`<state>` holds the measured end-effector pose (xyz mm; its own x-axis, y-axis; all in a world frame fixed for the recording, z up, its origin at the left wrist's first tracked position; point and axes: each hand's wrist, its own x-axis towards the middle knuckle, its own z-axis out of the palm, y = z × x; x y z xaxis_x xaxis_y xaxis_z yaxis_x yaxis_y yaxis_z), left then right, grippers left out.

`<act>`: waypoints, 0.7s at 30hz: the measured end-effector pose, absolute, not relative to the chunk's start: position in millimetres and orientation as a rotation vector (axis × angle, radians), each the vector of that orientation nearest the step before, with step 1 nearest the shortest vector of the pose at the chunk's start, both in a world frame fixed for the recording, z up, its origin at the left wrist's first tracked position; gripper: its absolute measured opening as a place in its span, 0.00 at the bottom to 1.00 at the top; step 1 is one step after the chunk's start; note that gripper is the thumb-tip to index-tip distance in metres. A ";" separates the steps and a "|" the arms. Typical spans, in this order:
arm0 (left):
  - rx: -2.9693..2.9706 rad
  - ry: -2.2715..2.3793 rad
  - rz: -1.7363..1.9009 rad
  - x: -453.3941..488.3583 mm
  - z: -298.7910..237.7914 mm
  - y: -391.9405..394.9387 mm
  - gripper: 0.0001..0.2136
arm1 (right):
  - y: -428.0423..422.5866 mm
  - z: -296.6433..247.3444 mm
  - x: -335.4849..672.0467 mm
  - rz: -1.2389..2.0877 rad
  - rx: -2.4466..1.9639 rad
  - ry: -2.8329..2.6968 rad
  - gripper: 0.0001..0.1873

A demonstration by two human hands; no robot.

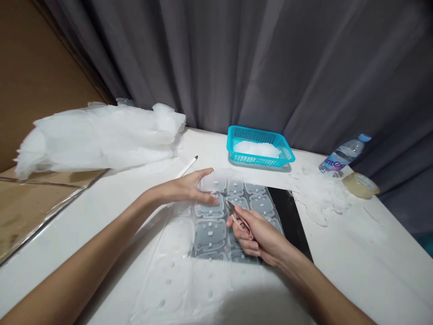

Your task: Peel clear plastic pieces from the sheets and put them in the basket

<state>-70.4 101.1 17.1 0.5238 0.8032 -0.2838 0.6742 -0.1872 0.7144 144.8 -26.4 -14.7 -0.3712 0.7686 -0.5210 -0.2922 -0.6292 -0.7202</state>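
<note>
A translucent plastic sheet with rows of rounded, moulded square shapes lies over a black mat and spreads toward me on the white table. My left hand rests on the sheet's far left part, thumb and fingers spread apart. In my right hand is a small pink-handled knife. Its dark pointed blade is out and meets or hovers just over the sheet, between two of the square shapes; I cannot tell which. The blade tip is a short way right of my left fingers.
Behind stands a turquoise basket with white pieces in it. A white pen lies beyond my left hand. At left is a heap of white translucent sheets by cardboard. Right are clear scraps, a water bottle and tape.
</note>
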 end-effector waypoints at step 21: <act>1.703 1.181 0.245 -71.7 24.0 103.2 0.47 | 1.2 -28.8 137.7 1.780 -1.453 -1.251 0.31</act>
<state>-71.7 103.2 24.0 0.5013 0.7916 -0.3494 0.5878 -0.0152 0.8089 137.7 1.2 -28.8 -0.2901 0.8363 -0.4653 0.1546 -0.4389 -0.8852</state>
